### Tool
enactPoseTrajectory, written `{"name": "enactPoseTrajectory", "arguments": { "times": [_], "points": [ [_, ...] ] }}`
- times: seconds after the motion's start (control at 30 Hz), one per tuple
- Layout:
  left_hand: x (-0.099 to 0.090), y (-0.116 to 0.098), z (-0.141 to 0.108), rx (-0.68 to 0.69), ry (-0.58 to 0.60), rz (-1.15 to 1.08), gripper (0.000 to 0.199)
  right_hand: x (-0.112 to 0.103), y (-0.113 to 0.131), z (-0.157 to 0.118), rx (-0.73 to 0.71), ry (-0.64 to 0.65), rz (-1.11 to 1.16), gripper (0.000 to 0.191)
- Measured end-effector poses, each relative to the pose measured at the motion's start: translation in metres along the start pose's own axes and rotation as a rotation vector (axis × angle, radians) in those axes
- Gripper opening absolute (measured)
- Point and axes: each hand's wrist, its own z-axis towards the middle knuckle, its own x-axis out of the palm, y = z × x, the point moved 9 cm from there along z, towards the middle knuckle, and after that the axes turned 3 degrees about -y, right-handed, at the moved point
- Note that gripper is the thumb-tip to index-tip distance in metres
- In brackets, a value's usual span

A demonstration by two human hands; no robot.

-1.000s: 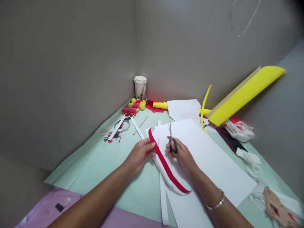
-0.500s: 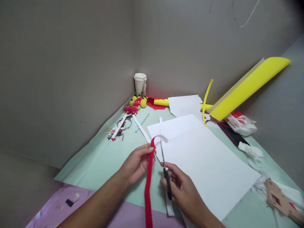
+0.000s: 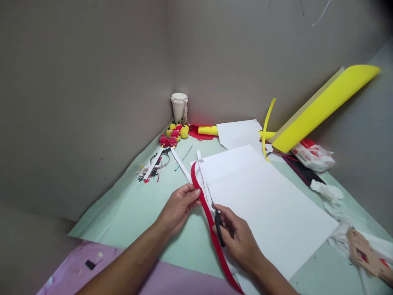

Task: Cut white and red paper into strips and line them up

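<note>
My left hand pinches a long red paper strip near its upper end. The strip bends down past my right hand toward the bottom edge of the view. In my right hand is a pair of scissors with black handles, its thin blades pointing up and away, just right of the strip. A narrow white strip shows behind the red one. Under and beside my right hand lies a large white sheet; part of it is covered by the hand.
Red and yellow lantern-like pieces with white legs sit before a white cup. A rolled yellow sheet leans at right above a tissue pack. A cardboard piece lies at lower right. Scraps lie left, walls rise behind.
The red strip's upper end, curled over to the right before, now points upward. Its lower part has swung right, behind my right hand. The scissors have moved slightly away from the strip's end.
</note>
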Motion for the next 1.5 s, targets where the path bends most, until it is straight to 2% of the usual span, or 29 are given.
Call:
{"name": "enactPoseTrajectory", "arguments": {
  "times": [0.13,0.2,0.3,0.4,0.5,0.67,0.83,1.2,1.5],
  "points": [
    [0.003,0.004,0.0,-0.002,0.017,-0.037,0.021,0.0,0.005,-0.002,-0.058,0.004,0.007,0.044],
    [0.003,0.005,0.0,-0.016,0.033,-0.062,0.019,-0.002,0.001,-0.001,-0.028,0.012,0.085,0.041],
    [0.004,0.005,0.001,-0.06,0.068,-0.153,0.014,-0.004,-0.012,0.003,0.115,0.015,0.393,0.039],
    [0.008,0.009,-0.002,-0.158,0.107,-0.289,0.003,-0.003,-0.024,0.006,0.269,-0.028,0.634,0.049],
    [0.012,0.012,-0.005,-0.178,0.128,-0.283,0.003,-0.001,-0.025,0.005,0.285,-0.042,0.527,0.049],
    [0.007,0.009,-0.004,-0.024,0.063,-0.047,0.015,0.006,-0.008,-0.002,0.063,0.057,0.158,0.033],
    [0.005,0.004,-0.003,0.031,0.04,0.028,0.022,0.005,0.003,-0.003,-0.059,0.049,-0.044,0.04],
    [0.007,-0.001,-0.003,0.101,0.085,0.137,0.025,0.001,0.015,-0.004,-0.17,-0.015,-0.138,0.043],
    [0.005,0.004,-0.004,0.103,0.032,0.13,0.024,0.003,0.02,-0.004,-0.173,0.002,-0.133,0.042]
  ]
}}
